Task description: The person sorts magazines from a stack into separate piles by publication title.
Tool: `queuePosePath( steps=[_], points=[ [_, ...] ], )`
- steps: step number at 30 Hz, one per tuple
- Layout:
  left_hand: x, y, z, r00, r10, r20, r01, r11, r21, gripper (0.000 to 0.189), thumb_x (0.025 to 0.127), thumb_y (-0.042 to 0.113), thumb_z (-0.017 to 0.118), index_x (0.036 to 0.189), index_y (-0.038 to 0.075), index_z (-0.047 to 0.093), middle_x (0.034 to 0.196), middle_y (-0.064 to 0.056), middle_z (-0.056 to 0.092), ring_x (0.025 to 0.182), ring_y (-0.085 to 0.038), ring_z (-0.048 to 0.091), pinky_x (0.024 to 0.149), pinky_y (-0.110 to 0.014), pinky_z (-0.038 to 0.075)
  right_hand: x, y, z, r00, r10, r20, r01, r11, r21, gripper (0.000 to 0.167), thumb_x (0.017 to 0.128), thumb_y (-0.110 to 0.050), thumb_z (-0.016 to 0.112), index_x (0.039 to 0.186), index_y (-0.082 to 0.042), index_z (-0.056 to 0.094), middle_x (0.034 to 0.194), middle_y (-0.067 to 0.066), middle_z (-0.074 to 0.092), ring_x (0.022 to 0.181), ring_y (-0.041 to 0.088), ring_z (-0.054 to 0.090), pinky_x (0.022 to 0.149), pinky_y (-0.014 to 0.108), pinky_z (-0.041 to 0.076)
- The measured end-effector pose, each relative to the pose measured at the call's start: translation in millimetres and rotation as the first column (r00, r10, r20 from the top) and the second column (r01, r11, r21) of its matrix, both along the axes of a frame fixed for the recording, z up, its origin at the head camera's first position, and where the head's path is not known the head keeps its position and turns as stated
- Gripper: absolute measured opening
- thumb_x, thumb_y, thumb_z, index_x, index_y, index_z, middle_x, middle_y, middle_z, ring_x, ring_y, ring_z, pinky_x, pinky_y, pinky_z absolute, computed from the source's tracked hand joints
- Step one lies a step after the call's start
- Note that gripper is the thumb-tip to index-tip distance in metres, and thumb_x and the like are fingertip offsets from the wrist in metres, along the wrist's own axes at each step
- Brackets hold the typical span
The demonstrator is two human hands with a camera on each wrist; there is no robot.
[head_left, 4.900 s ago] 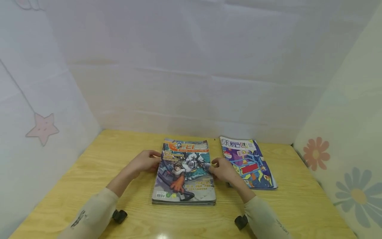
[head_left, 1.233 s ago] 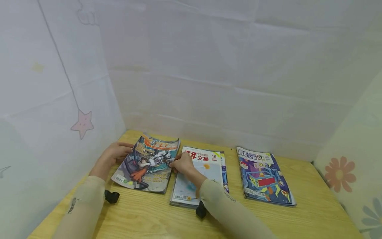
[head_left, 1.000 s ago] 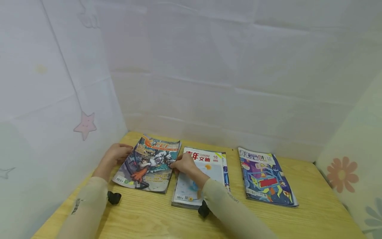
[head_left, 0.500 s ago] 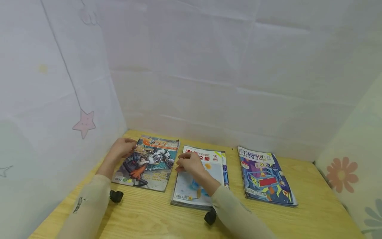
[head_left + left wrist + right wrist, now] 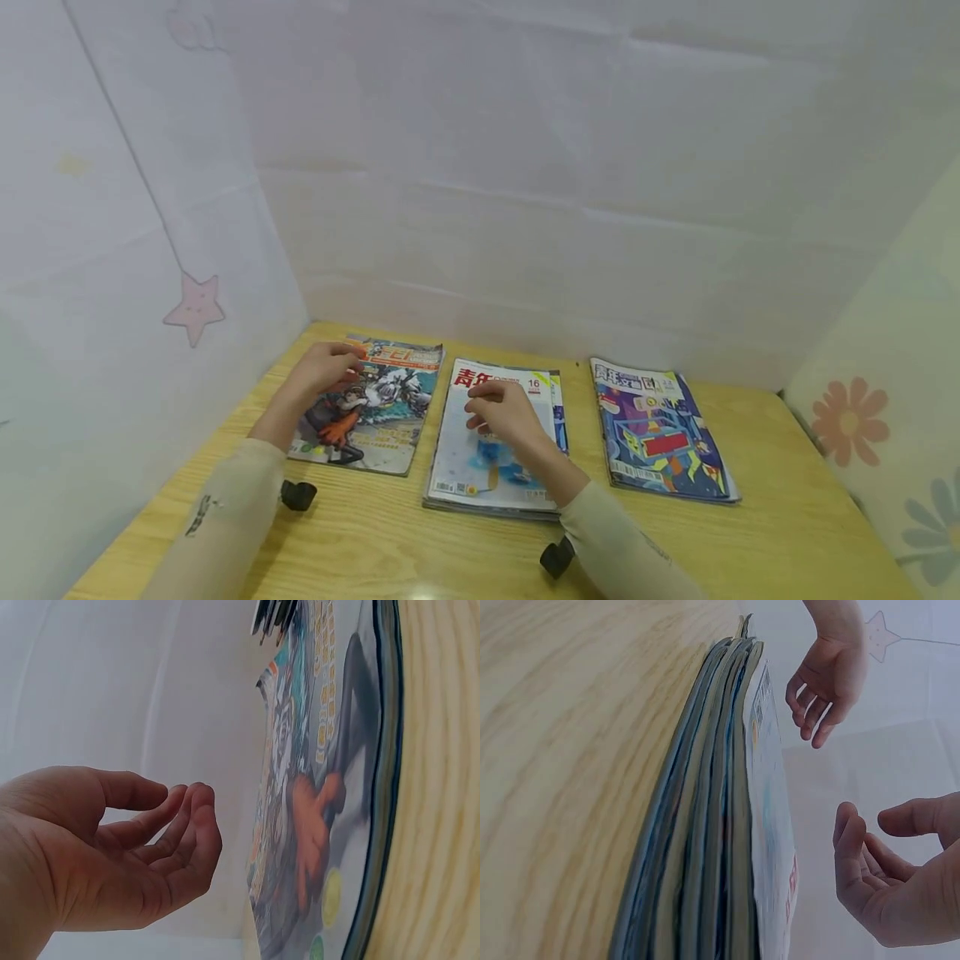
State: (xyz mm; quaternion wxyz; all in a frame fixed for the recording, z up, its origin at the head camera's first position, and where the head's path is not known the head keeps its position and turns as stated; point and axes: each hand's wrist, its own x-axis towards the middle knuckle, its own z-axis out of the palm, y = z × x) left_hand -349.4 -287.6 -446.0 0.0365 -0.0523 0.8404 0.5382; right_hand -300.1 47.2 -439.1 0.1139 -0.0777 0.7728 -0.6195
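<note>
My left hand [image 5: 327, 368] hovers over the upper left part of a comic magazine [image 5: 390, 417] with an orange title, its fingers loosely bent around nothing. In the left wrist view a gap shows between that hand [image 5: 142, 847] and the cover. To the right lies a stack of magazines [image 5: 457, 467] topped by a white cover with red lettering. Above this stack hangs my right hand [image 5: 510, 412], fingers relaxed and holding nothing. The right wrist view shows the stack's layered edges [image 5: 705, 787], with the right hand [image 5: 900, 877] apart from the white cover.
Another small pile of magazines with a purple cover [image 5: 652, 433] lies farther right on the wooden table [image 5: 780, 508]. A pale cloth backdrop [image 5: 480, 233] rises behind, with side walls bearing a pink star [image 5: 195, 308] and flowers [image 5: 849, 421].
The comic magazine moved left off the stack, uncovering the white-covered one. Over the last second it settled flat on the table, and both hands let go and lifted, the right one moving rightward.
</note>
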Motion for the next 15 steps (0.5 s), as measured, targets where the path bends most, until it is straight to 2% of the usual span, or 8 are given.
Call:
queuePosePath(
  steps=[3,8,15],
  points=[
    [0.3,6.2,-0.8,1.0,-0.016,-0.021,0.016,1.0,-0.013,0.039,0.108,0.015,0.043,0.14,-0.002,0.056,0.129,-0.028,0.057,0.113,-0.042,0.061,0.095,-0.054,0.051,3.2,9,-1.4,1.0,-0.02,-0.011,0.02,1.0,0.01,0.026,0.102,-0.015,0.063,0.122,0.001,0.066,0.11,0.02,0.07,0.09,0.037,0.071,0.08,0.044,0.059],
    [0.0,15.4,-6.0,0.999,-0.034,-0.017,0.034,0.999,-0.023,0.036,0.109,0.014,0.042,0.137,-0.004,0.056,0.125,-0.028,0.059,0.11,-0.042,0.062,0.091,-0.053,0.053,7.1,26,-6.2,0.999,-0.025,-0.04,0.025,1.0,-0.004,0.024,0.103,-0.012,0.061,0.121,0.003,0.066,0.109,0.023,0.069,0.088,0.037,0.07,0.081,0.044,0.059],
    [-0.5,31.7,-12.6,0.996,-0.089,-0.008,0.089,0.996,-0.006,0.039,0.106,0.013,0.05,0.139,-0.007,0.055,0.121,-0.027,0.063,0.102,-0.04,0.065,0.082,-0.047,0.057,11.5,50,-9.7,0.996,-0.042,-0.077,0.044,0.998,0.036,0.025,0.104,-0.013,0.059,0.121,0.004,0.065,0.11,0.024,0.068,0.09,0.037,0.07,0.081,0.047,0.058]
  ],
)
